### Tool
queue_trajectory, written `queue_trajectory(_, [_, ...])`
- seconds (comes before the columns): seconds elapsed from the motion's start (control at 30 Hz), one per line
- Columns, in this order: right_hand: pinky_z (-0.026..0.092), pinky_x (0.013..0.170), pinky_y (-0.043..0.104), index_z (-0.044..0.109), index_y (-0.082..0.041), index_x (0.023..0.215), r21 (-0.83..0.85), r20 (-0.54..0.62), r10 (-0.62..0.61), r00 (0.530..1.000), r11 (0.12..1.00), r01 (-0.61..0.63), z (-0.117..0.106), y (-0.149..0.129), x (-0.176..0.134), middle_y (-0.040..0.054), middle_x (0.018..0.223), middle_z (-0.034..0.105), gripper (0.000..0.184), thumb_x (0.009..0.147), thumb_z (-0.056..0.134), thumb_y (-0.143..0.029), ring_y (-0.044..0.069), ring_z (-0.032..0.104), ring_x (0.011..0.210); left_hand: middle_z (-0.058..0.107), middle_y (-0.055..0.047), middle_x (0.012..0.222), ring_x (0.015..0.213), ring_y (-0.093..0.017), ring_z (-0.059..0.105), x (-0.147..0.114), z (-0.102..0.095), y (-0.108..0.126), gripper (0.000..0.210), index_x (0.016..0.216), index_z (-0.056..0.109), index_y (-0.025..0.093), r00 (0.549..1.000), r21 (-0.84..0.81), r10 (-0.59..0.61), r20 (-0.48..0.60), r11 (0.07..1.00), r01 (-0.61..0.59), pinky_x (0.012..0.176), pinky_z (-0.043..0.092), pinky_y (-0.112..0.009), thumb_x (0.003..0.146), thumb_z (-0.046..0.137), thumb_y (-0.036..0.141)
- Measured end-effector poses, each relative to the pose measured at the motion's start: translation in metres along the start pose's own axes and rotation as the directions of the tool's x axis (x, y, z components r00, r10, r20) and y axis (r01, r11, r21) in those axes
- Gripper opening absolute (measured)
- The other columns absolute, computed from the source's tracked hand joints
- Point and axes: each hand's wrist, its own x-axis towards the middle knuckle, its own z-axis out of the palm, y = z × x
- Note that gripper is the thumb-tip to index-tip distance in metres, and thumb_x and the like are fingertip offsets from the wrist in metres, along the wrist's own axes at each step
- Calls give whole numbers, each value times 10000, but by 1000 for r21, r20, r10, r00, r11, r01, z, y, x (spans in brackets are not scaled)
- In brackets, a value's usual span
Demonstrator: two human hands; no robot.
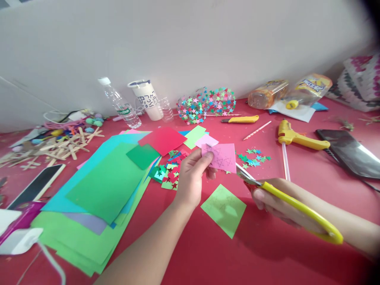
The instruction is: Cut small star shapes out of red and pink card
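Between thumb and fingers, my left hand (192, 174) pinches a pink paper square (225, 157) with stars drawn on it in thin dark lines. My right hand (276, 198) grips a pair of scissors with yellow handles (305, 211). The blades (245, 174) meet the pink square's right edge, and their tips are partly hidden there. On the red table below lies a light green paper square (225, 208), also marked with drawn lines. Small cut-out stars (253, 158) in green and blue are scattered beyond my right hand. Star-punched scraps (169, 174) lie left of my left hand.
Stacked coloured sheets (109, 182) cover the left side. Behind stand a water bottle (121, 103), a white tumbler (147, 99) and star-covered rings (208, 103). A yellow cutter (241, 119), a glue gun (299, 136) and a dark phone (353, 152) lie at right. Wooden sticks (68, 146) pile up far left.
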Motion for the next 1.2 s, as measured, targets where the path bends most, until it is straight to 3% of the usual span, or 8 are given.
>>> queue_trajectory(0.17, [222,392,190,369,-230,679,27,-3,27,1000,999,-27,4,1,0,-87,560,306,692,830,316,-903,77,261,461,570,32,526,465,-78,497,0,2,-1,243,643,624,192,1000,-18,-14,-11,1000,14,479,402,-201,827,675,343])
queue_trajectory(0.43, [213,368,195,370,-244,694,46,-15,-66,998,997,66,7,-1,-1,-116,506,271,662,849,321,-886,69,267,396,573,32,546,477,-75,498,-1,1,-1,242,653,617,193,999,-47,-49,9,998,49,473,398,-192,828,683,347])
queue_trajectory(0.67, [208,345,195,377,-246,672,71,-17,-23,1000,997,24,7,-5,0,-110,474,304,688,803,345,-921,66,278,373,591,24,564,492,-83,506,0,1,-2,237,657,617,197,999,-38,-50,18,998,51,481,401,-203,824,681,353])
queue_trajectory(0.77, [209,349,199,369,-249,656,78,-55,9,998,997,-5,7,-11,-2,-111,450,314,714,743,368,-957,64,272,364,583,29,544,474,-77,497,0,1,-1,225,651,623,194,999,-56,-49,19,997,50,472,387,-200,826,675,326])
queue_trajectory(0.93, [185,361,202,347,-248,621,81,-121,-34,992,996,44,8,-13,-4,-104,473,307,687,767,455,-910,68,274,395,565,40,523,444,-62,478,0,2,2,200,641,626,187,999,-112,-51,15,992,53,451,367,-185,807,683,282])
queue_trajectory(1.07, [195,353,206,359,-249,615,71,-123,-55,991,995,64,7,-9,-2,-99,467,324,651,812,482,-857,71,288,385,585,40,565,472,-77,517,3,0,1,166,658,633,188,997,-148,-68,-31,987,63,461,406,-193,774,718,271])
queue_trajectory(1.2, [209,341,199,375,-250,629,44,-101,-60,993,997,64,5,-3,3,-97,473,341,599,838,533,-789,75,306,374,658,39,679,595,-82,610,9,-2,3,142,699,647,187,981,-264,-106,-164,963,60,568,487,-178,695,782,233])
